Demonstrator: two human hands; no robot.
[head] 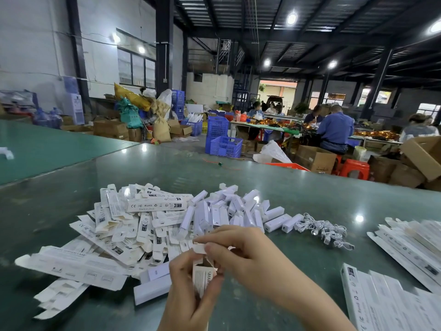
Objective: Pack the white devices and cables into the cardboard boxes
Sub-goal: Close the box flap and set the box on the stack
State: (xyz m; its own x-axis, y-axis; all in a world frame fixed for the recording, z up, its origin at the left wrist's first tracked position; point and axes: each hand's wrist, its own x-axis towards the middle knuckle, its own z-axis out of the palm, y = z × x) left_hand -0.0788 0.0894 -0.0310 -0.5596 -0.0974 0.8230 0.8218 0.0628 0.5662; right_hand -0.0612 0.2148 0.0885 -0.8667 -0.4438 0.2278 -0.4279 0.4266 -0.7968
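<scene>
My left hand [188, 290] grips a slim white cardboard box [201, 277] upright near the table's front edge. My right hand [241, 253] pinches the box's open top flap [200, 248] between thumb and fingers. Behind my hands lies a heap of white devices [229, 212]. To its right sits a tangle of white cables [324, 231]. A large pile of flat and folded white boxes [124, 228] spreads over the left of the table.
Stacks of flat white boxes [405, 240] lie at the right edge and at the front right corner [381, 304]. The green table [298, 187] ends at the far side. Beyond it are blue crates [225, 145], brown cartons and seated workers.
</scene>
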